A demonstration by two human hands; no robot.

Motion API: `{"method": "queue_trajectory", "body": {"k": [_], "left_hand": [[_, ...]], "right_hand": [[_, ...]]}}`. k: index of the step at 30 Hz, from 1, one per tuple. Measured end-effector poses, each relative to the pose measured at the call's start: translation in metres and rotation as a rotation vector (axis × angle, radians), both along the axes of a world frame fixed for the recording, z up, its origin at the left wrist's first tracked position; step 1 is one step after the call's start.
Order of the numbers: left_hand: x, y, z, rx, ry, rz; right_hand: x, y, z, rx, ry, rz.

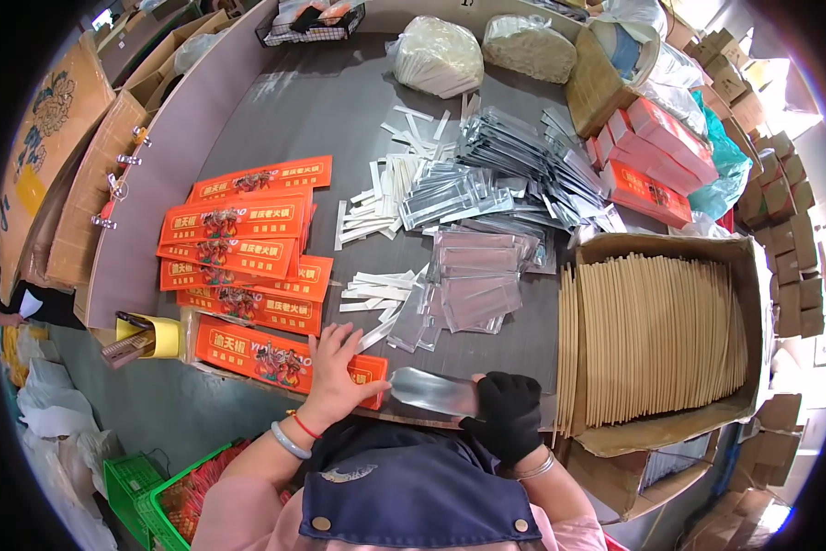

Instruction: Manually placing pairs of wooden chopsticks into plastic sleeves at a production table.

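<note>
At the near edge of the table lies a long red printed paper sleeve (275,358). My bare left hand (335,367) rests on its right part with the fingers spread, the thumb pointing toward the sleeve's right end. My right hand (505,413), in a black glove, is closed around the end of a shiny, trough-shaped metal scoop (427,390). The scoop's tip is beside the sleeve's right end; whether it enters the sleeve I cannot tell. Just beyond are fanned stacks of more red sleeves (234,230), small white paper packets (381,289) and clear plastic packets (477,280).
At right stands a cardboard box (753,321) packed with upright wooden chopsticks (661,340). Bundled red packs (656,161), silvery packets (523,151) and a bulky plastic bag (439,57) lie farther back. A yellow holder (162,337) is at the table's left edge, green crates (151,487) below.
</note>
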State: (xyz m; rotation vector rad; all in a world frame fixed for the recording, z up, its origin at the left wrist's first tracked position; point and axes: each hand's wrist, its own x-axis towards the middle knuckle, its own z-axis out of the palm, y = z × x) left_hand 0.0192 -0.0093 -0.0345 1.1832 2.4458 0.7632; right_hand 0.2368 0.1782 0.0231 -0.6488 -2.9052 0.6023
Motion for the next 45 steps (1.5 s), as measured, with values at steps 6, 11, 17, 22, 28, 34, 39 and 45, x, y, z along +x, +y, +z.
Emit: {"method": "queue_trajectory", "body": {"k": [6,11,17,22,28,34,39,45], "left_hand": [[0.0,0.008,0.005,-0.076,0.094,-0.114],[-0.033,0.039,0.008,-0.002,0.102,-0.187],[-0.05,0.057,-0.013,-0.264,0.072,-0.247],[-0.05,0.062,0.004,0.008,0.362,-0.167],[0.023,0.15,0.0,0.297,0.223,-0.263],[0.025,0.162,-0.014,0.179,0.22,-0.236],[0.009,0.111,0.034,-0.045,-0.254,-0.453],[0.024,0.04,0.031,0.014,0.172,-0.487]], "right_hand": [[-0.049,-0.041,-0.049,-0.102,0.133,0.143],[-0.02,0.001,-0.046,-0.047,0.281,-0.146],[0.067,0.057,-0.073,0.283,-0.303,-0.809],[0.072,0.057,-0.08,0.264,-0.306,-0.834],[0.071,0.054,-0.08,0.175,-0.288,-0.828],[0.062,0.036,-0.067,-0.061,-0.347,-0.798],[0.085,0.038,-0.053,-0.184,-0.156,-0.925],[0.056,0.023,-0.017,-0.148,0.118,-0.324]]}}
